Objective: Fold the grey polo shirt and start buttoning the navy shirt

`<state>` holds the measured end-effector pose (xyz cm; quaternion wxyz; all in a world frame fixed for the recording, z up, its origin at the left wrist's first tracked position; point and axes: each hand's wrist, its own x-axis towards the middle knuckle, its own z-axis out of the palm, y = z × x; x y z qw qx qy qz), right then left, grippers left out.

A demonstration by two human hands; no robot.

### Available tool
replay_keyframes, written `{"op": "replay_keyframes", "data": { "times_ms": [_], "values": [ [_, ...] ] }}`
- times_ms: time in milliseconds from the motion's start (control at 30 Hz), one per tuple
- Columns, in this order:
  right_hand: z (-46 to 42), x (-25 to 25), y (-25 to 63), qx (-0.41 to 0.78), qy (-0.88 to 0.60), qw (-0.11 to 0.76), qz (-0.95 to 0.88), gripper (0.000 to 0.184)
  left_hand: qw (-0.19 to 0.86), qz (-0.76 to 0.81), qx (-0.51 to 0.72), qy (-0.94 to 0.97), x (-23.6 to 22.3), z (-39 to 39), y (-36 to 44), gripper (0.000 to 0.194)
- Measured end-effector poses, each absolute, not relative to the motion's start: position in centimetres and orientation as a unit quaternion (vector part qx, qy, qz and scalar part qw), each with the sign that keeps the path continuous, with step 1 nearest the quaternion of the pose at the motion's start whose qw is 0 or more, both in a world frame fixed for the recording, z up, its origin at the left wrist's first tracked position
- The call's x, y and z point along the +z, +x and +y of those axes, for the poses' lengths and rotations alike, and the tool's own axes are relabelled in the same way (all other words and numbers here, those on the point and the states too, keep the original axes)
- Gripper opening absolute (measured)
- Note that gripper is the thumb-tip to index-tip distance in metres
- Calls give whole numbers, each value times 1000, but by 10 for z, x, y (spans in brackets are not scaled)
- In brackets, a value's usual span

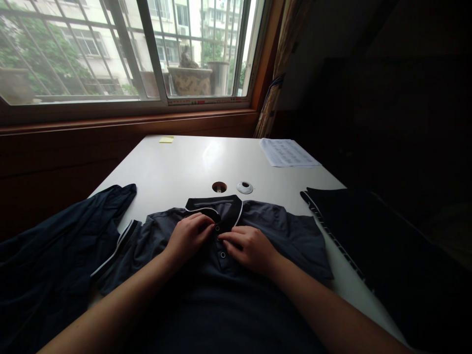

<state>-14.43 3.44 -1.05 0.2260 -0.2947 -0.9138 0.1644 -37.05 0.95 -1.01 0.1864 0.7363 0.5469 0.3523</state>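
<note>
A dark grey polo shirt (283, 231) with white-piped collar (228, 204) lies face up on the white table (177, 167). My left hand (190, 236) pinches the button placket just below the collar, fingers curled closed on the cloth. Facing it from the other side, my right hand (249, 248) has its fingertips pinched on the same placket. A white button (223, 254) shows between the two hands.
A dark garment (55, 246) is heaped at the table's left edge; another dark piece with a dotted trim (368, 231) lies at the right. A cable hole (219, 187) and its white cap (245, 187) sit beyond the collar. Papers (287, 152) and a yellow note (166, 139) lie far back.
</note>
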Motion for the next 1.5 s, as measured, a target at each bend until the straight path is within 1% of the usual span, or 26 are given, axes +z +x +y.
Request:
{"op": "replay_keyframes", "data": {
  "times_ms": [333,500,700,1033,1500],
  "values": [
    [34,-9,-144,164,-294,229,-913,24,178,555,322,746,-12,10,-370,5],
    [33,-10,-146,168,-320,232,-903,31,175,559,317,746,-13,11,-371,6],
    [33,-12,-147,155,-345,209,-902,34,164,568,305,746,-12,10,-369,7],
    [37,-10,-146,191,-326,204,-903,34,146,583,289,745,-12,10,-368,7],
    [39,-10,-145,191,-316,206,-906,36,142,582,293,745,-12,10,-369,7]
  ]
}}
